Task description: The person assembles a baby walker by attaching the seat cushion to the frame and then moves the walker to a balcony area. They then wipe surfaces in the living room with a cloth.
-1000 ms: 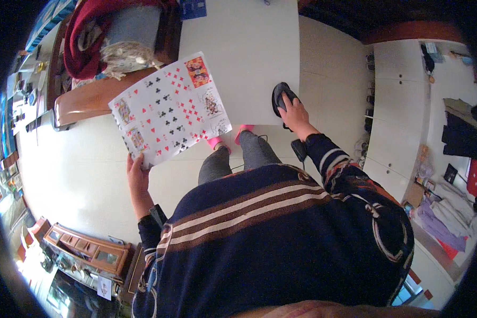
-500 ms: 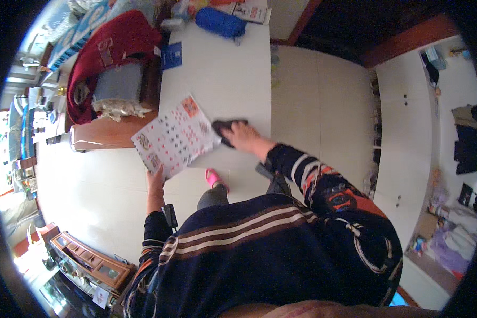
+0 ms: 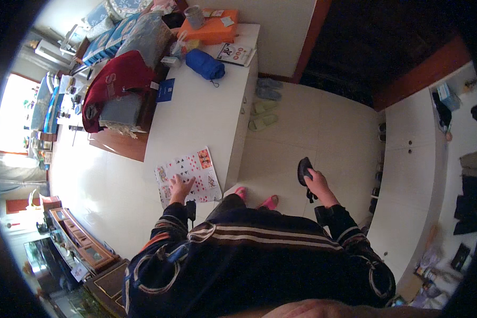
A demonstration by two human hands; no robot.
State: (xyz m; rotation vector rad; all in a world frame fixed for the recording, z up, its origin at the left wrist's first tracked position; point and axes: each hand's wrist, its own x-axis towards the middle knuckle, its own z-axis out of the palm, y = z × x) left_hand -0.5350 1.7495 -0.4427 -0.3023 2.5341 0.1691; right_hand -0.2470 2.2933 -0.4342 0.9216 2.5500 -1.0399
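Observation:
On the near end of the white cabinet top lies a sheet printed with playing-card faces (image 3: pixel 202 177). My left hand (image 3: pixel 180 187) rests on its lower left part, fingers spread, and covers some of the print. Away from the cabinet, over the floor to the right, my right hand (image 3: pixel 318 183) grips a dark, rounded, flat object (image 3: pixel 303 170). A short strap or cord hangs below it. What kind of thing it is I cannot make out.
Farther along the white cabinet (image 3: pixel 188 119) lie a blue rolled bundle (image 3: pixel 204 64), a dark blue booklet (image 3: pixel 165 90) and an orange box (image 3: pixel 212 29). A red garment (image 3: pixel 119 79) drapes over the sofa arm on the left. Green slippers (image 3: pixel 263 122) stand beside the cabinet.
My right hand has moved right, off the cabinet, carrying the dark object. The card-printed sheet, lifted at one edge before, lies flatter now, and my left hand has shifted from its edge onto it.

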